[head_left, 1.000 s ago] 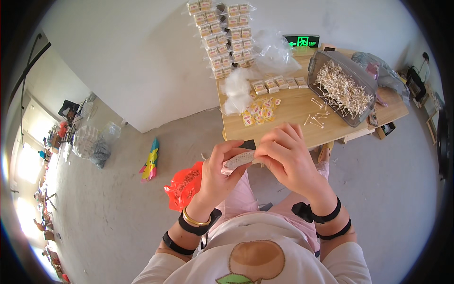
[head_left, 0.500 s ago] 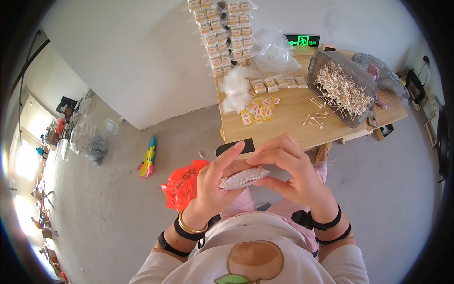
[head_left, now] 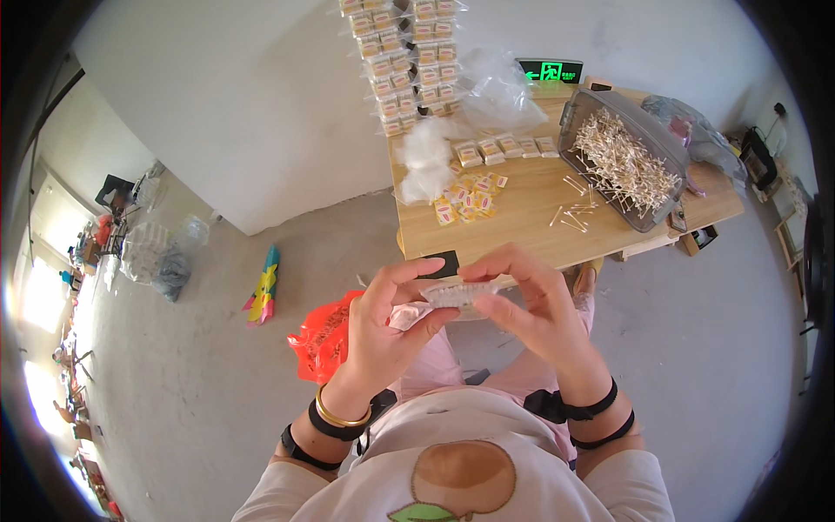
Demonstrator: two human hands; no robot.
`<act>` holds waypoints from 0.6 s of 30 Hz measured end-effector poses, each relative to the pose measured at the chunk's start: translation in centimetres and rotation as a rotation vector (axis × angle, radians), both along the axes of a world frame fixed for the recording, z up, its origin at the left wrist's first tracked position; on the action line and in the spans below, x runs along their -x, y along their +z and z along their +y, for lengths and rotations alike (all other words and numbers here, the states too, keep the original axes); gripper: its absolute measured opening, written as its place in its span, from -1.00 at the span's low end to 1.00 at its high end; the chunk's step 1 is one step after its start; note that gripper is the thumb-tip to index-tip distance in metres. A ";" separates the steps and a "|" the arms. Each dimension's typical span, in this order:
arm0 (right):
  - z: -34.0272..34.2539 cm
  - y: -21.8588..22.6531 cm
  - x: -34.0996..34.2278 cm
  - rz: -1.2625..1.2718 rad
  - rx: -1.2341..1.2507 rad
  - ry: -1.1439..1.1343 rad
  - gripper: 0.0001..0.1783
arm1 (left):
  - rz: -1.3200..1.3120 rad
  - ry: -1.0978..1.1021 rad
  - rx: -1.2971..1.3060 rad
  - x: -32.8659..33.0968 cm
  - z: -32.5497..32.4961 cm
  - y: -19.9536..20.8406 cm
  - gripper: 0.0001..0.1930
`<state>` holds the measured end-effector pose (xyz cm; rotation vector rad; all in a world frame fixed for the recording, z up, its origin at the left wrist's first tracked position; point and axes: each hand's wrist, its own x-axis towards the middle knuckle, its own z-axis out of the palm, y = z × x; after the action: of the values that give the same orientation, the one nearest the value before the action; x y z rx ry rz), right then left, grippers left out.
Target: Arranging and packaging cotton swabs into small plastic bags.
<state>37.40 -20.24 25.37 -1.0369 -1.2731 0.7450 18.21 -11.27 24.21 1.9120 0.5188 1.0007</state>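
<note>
The wooden table [head_left: 522, 235] stands ahead of you, its far side toward the wall. On its far left rise two tall stacks of filled packets, the left stack [head_left: 380, 65] near the right stack [head_left: 435, 54]. At the right, a grey tub [head_left: 648, 130] leans toward you, heaped with cotton swabs [head_left: 622, 161]. A clear plastic bag [head_left: 496, 96] lies crumpled beside the stacks, and a red bag [head_left: 317, 339] sits low, just beyond your left wrist.

Your right hand [head_left: 548, 322] grips the right end of a small clear packet of swabs [head_left: 459, 296] between thumb and fingers. Your left hand [head_left: 376, 326] pinches its left end the same way. The packet is between your hands, in front of your torso and short of the table. Yellow-and-white cards [head_left: 470, 198] lie scattered near a row of packets [head_left: 504, 150]. Smallest are the loose swabs [head_left: 574, 216], strewn left of the tub.
</note>
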 end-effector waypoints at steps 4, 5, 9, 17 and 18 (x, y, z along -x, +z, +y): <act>1.1 -2.8 -0.7 0.191 0.110 0.040 -0.78 | 0.008 -0.021 0.156 -1.0 0.1 -0.1 -0.48; 1.3 -3.2 -0.8 0.225 0.143 0.045 -0.78 | -0.050 -0.057 0.213 -1.2 0.4 -0.3 -0.52; 2.3 -4.2 -1.1 0.307 0.172 0.033 -0.78 | -0.123 -0.091 0.329 -1.6 2.4 -2.2 -0.70; 3.8 -6.4 -2.2 0.265 0.180 -0.055 -0.77 | -0.071 -0.040 0.440 -3.0 3.7 -3.2 -0.86; 4.1 -6.9 -2.4 0.254 0.190 -0.073 -0.77 | -0.076 -0.031 0.443 -3.2 3.8 -3.5 -0.87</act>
<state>39.78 -16.19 18.47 -1.0968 -0.9552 0.9234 21.43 -7.44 20.69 1.4790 0.6077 0.8514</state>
